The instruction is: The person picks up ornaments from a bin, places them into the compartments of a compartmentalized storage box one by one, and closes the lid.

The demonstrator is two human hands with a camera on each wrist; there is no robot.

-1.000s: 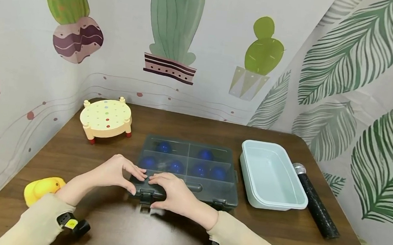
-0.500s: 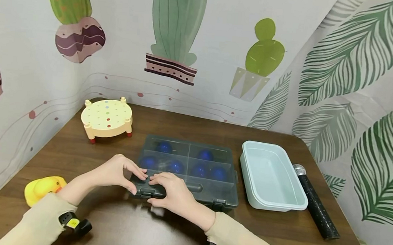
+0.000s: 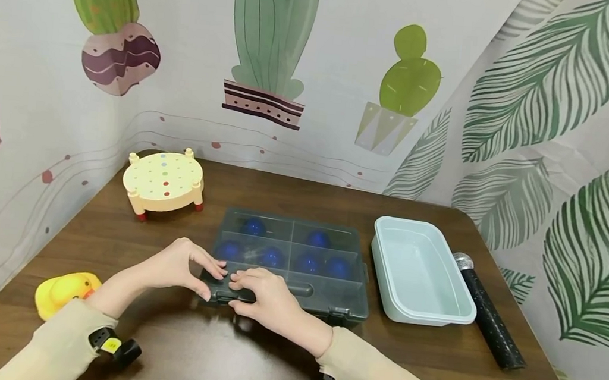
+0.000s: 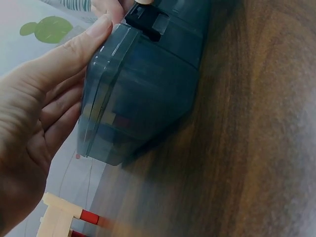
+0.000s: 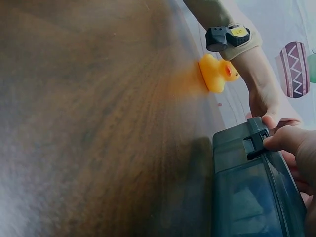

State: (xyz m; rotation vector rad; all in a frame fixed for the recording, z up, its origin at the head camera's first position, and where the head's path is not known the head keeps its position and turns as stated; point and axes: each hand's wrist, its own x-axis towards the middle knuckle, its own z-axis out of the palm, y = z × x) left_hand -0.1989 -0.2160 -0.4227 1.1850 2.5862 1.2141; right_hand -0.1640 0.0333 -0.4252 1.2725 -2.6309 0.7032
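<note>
A dark translucent plastic storage box (image 3: 323, 293) lies mid-table with its lid down, and several blue balls (image 3: 271, 257) show through the lid. Over its front left corner my left hand (image 3: 177, 266) holds on, fingertips on the lid and thumb at the front edge. My right hand (image 3: 274, 301) grips the front edge just beside it, fingers on top. Its thumb presses the black latch (image 5: 256, 144), which lies against the box's front in both wrist views. Most of that latch is behind the right hand in the head view.
To the right of the box stands a light blue tub (image 3: 420, 316), with a black microphone (image 3: 490, 315) along its far side. A yellow rubber duck (image 3: 68, 291) sits by my left forearm. At the back left is a small cream round stand (image 3: 162, 182) with red-tipped legs.
The left latch stuck out below the front edge a second ago and now lies against the box. My right thumb has moved up with it. My left hand has stayed in place.
</note>
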